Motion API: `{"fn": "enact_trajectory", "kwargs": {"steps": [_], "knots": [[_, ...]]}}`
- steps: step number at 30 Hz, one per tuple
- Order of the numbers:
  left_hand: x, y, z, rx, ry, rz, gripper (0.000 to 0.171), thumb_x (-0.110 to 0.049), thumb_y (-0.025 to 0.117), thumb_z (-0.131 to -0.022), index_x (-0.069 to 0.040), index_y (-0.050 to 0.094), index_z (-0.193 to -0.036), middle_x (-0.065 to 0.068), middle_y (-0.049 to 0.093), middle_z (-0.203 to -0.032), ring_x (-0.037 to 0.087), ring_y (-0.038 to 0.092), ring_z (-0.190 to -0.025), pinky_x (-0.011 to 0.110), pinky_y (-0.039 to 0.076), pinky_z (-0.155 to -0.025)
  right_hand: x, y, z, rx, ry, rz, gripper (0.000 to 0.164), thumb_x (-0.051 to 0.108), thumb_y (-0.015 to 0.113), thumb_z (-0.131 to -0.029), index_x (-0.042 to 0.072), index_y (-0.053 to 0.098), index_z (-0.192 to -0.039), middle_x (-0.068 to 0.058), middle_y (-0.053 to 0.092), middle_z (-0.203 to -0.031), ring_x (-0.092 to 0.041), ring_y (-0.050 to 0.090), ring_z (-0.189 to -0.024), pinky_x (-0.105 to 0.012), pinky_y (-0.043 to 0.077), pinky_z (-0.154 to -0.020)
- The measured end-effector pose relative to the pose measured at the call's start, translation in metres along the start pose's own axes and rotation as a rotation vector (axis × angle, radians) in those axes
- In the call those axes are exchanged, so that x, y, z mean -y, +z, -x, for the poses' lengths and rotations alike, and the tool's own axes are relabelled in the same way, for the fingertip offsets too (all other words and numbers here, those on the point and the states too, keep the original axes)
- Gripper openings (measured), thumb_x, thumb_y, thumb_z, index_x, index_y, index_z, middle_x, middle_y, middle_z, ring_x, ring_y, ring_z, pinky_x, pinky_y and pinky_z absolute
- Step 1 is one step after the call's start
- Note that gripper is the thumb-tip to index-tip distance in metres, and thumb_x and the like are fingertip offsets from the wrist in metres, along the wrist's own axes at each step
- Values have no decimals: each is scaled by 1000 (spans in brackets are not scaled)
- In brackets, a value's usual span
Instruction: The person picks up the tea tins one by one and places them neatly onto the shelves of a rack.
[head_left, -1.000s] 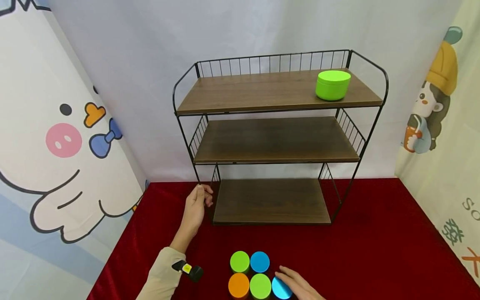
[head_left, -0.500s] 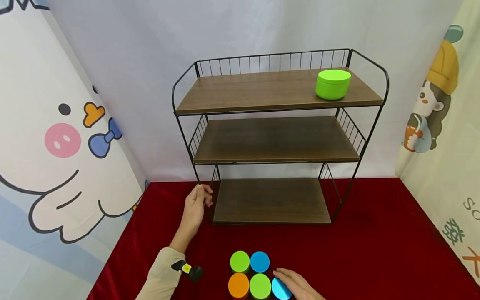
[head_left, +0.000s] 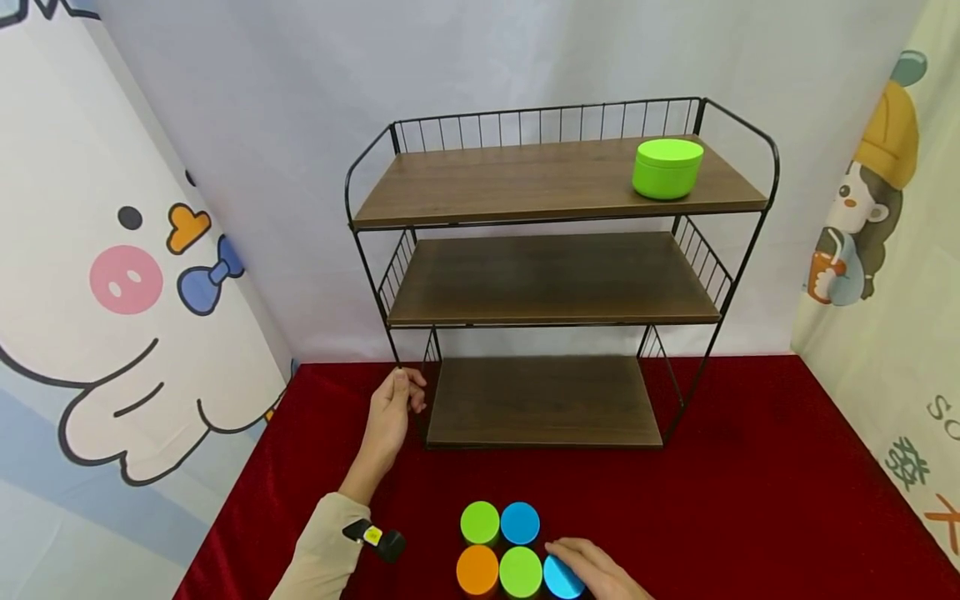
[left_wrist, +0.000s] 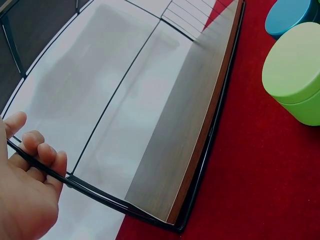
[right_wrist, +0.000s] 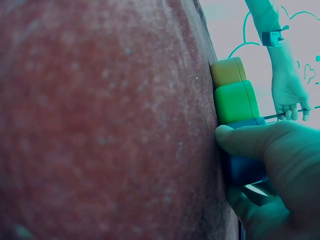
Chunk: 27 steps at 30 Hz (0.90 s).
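My left hand (head_left: 390, 412) grips the black metal side frame of a three-tier shelf (head_left: 555, 279); the left wrist view shows its fingers curled round the rod (left_wrist: 95, 196). At the lower edge of the head view, my right hand (head_left: 594, 573) holds a round blue container (head_left: 559, 578) standing on the cloth. Its thumb (right_wrist: 240, 140) and fingers lie on opposite sides of that container in the right wrist view. Close beside it stand a green container (head_left: 521, 572), an orange one (head_left: 477, 571), another green one (head_left: 480, 523) and another blue one (head_left: 520, 523).
On the top shelf, toward the right, sits a bright green lidded round container (head_left: 667, 170). The middle board (head_left: 555, 279) and bottom board (head_left: 543, 402) are brown wood. Dark red cloth (head_left: 750, 500) covers the table, with a pale curtain (head_left: 525, 50) behind.
My right hand has moved slightly left against the blue container. The left hand stays on the shelf frame, and the containers have not visibly moved.
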<state>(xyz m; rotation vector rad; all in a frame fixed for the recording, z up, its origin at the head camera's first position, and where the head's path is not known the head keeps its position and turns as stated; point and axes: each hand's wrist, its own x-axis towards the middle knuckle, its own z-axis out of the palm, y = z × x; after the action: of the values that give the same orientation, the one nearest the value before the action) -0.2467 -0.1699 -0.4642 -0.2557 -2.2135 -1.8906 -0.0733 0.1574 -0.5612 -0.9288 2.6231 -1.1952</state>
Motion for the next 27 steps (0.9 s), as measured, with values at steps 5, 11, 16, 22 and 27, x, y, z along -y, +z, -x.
{"fn": "enact_trajectory", "kwargs": {"steps": [5, 11, 16, 22, 27], "knots": [[1, 0, 0, 0, -1, -8, 46, -30, 27, -114, 5, 57, -106, 11, 47, -75, 20, 50, -74, 34, 52, -77, -1, -2, -1, 14, -42, -26, 67, 45, 73, -95, 7, 52, -147, -12, 56, -135, -15, 57, -120, -25, 54, -92], [1, 0, 0, 0, -2, -14, 46, -30, 27, -114, 5, 57, -106, 11, 47, -75, 21, 50, -74, 32, 51, -76, -5, -5, -1, 22, -108, -22, 66, 42, 72, -97, 5, 51, -147, -13, 57, -134, -15, 58, -119, -25, 54, -92], [1, -1, 0, 6, -2, -15, 46, -29, 28, -114, 5, 57, -107, 11, 47, -76, 20, 50, -75, 33, 52, -77, -8, -9, -2, 38, -134, -46, 67, 41, 72, -97, 5, 50, -148, -14, 56, -135, -15, 57, -120, -26, 55, -93], [-5, -2, 2, 8, -11, -14, 44, -26, 29, -114, 6, 58, -108, 20, 52, -80, 20, 55, -77, 29, 48, -76, -5, -17, -4, 30, -137, -77, 62, 35, 72, -98, 4, 49, -147, -14, 55, -134, -13, 56, -117, -25, 55, -93], [-10, -5, 2, -4, 0, -48, 42, -25, 32, -114, 5, 61, -113, 26, 59, -91, 20, 66, -83, 27, 50, -77, 0, -26, -5, 13, -131, -44, 56, 20, 73, -97, 2, 51, -145, -17, 56, -133, -15, 58, -114, -25, 55, -91]]}}
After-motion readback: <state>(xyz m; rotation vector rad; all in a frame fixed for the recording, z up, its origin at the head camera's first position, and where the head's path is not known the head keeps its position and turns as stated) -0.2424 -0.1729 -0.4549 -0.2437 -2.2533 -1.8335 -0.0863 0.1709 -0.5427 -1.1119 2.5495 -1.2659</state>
